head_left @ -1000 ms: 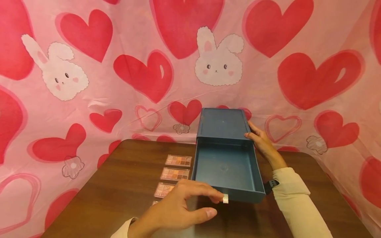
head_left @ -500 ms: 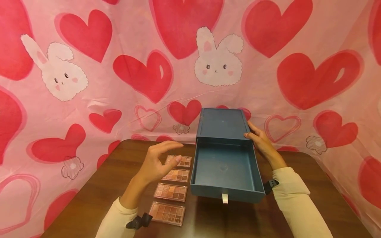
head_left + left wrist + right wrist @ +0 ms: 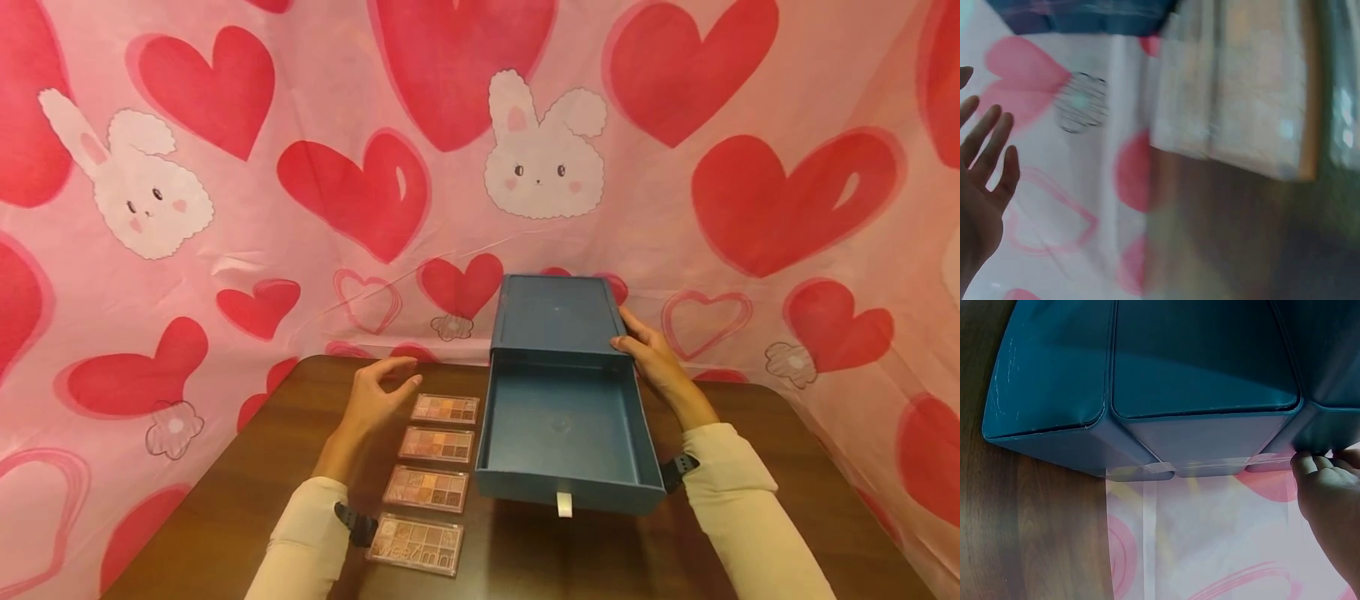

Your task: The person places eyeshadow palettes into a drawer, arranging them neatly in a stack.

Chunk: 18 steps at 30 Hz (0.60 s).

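A blue drawer unit (image 3: 557,312) stands toward the back of the table, its top drawer (image 3: 570,417) pulled out with nothing in it. A white pull tab (image 3: 564,504) hangs on the drawer's front. My right hand (image 3: 654,354) grips the unit's right side, thumb on the top edge; the right wrist view shows fingers (image 3: 1325,464) against the side. My left hand (image 3: 375,393) hovers left of the farthest eyeshadow palette (image 3: 445,408), fingers apart from the thumb and holding nothing. Several palettes, including the nearest one (image 3: 416,543), lie in a column left of the drawer.
The brown wooden table (image 3: 255,500) ends at a pink cloth backdrop (image 3: 337,75) printed with hearts and rabbits. In the right wrist view, the unit's side (image 3: 1204,362) shows several stacked sections. The open drawer juts forward over the table.
My left hand has left the drawer's front tab and moved back and left past the palettes, uncovering them. The right hand keeps its hold on the unit.
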Each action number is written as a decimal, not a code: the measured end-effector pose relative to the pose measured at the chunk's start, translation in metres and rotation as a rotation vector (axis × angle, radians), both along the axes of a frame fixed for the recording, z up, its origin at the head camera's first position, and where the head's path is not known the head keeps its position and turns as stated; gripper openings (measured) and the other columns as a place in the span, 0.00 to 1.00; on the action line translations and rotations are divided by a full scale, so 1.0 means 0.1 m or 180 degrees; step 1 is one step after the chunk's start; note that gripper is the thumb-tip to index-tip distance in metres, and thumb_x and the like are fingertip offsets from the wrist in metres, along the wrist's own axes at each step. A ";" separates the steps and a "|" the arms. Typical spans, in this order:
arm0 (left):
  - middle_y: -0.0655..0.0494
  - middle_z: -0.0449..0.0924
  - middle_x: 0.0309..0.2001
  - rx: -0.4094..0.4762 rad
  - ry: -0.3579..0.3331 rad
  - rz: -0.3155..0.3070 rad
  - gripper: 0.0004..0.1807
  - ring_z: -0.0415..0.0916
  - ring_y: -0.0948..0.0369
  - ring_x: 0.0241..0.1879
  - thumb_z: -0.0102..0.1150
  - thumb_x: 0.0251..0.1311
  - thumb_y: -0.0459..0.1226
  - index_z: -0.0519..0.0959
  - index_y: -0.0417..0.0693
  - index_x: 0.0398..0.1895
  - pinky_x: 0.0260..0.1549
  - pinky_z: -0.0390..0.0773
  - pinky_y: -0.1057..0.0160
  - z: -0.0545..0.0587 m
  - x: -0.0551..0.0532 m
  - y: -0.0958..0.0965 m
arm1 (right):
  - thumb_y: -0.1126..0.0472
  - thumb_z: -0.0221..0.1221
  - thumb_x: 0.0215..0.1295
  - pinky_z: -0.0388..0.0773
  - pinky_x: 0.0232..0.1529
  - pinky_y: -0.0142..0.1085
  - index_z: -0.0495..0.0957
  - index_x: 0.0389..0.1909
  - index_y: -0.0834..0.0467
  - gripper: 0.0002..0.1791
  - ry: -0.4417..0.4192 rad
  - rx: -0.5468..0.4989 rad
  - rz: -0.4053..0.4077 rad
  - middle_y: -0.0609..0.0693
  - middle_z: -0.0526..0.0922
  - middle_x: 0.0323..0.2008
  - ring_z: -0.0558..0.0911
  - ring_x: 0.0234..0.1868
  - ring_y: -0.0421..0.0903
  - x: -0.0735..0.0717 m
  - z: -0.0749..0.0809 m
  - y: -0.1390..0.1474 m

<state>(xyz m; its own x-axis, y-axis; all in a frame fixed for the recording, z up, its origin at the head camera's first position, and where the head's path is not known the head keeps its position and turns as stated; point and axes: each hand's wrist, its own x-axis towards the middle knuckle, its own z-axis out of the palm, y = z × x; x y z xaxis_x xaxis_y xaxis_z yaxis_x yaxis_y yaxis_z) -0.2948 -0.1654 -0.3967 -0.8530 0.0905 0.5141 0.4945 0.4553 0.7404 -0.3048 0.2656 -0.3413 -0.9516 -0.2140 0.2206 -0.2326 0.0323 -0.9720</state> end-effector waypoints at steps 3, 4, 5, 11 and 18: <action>0.40 0.87 0.51 0.0026 -0.0068 0.0113 0.17 0.83 0.45 0.55 0.70 0.60 0.35 0.84 0.40 0.52 0.58 0.80 0.44 -0.13 -0.10 -0.04 | 0.67 0.46 0.70 0.74 0.54 0.17 0.39 0.81 0.63 0.42 0.0013 -0.0073 0.0019 0.62 0.42 0.82 0.69 0.65 0.35 0.00 -0.01 -0.01; 0.39 0.87 0.51 0.0025 -0.0112 0.0137 0.17 0.83 0.44 0.56 0.70 0.59 0.34 0.84 0.40 0.52 0.58 0.80 0.43 -0.17 -0.14 -0.05 | 0.67 0.47 0.70 0.74 0.55 0.16 0.39 0.81 0.63 0.42 0.0028 -0.0075 0.0017 0.62 0.43 0.82 0.69 0.64 0.34 0.00 -0.01 -0.01; 0.38 0.86 0.52 0.0008 -0.0169 0.0150 0.18 0.83 0.43 0.57 0.70 0.59 0.34 0.84 0.40 0.53 0.59 0.79 0.43 -0.21 -0.17 -0.07 | 0.67 0.47 0.70 0.74 0.55 0.16 0.39 0.81 0.63 0.42 0.0036 -0.0079 0.0014 0.62 0.43 0.82 0.69 0.63 0.33 0.00 -0.01 -0.01; 0.40 0.83 0.60 -0.0285 -0.0675 0.0195 0.25 0.76 0.42 0.65 0.70 0.59 0.37 0.80 0.39 0.60 0.67 0.72 0.41 -0.39 -0.35 -0.17 | 0.67 0.47 0.69 0.73 0.55 0.15 0.39 0.81 0.64 0.42 0.0023 -0.0096 -0.0002 0.62 0.42 0.82 0.66 0.68 0.39 -0.02 -0.02 -0.01; 0.39 0.78 0.65 -0.0617 -0.1182 0.0010 0.35 0.73 0.40 0.67 0.74 0.55 0.42 0.76 0.40 0.66 0.67 0.71 0.39 -0.53 -0.51 -0.23 | 0.66 0.48 0.69 0.71 0.56 0.15 0.41 0.80 0.64 0.42 0.0089 0.0049 -0.0044 0.63 0.45 0.82 0.59 0.76 0.54 -0.03 -0.02 0.03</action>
<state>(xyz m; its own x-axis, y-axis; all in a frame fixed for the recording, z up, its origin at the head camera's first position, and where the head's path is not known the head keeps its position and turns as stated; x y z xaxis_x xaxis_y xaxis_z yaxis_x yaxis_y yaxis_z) -0.3459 -0.1884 -0.4497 -0.9776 0.1525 0.1452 0.2085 0.6047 0.7687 -0.3078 0.2690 -0.3428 -0.9480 -0.2045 0.2440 -0.2592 0.0505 -0.9645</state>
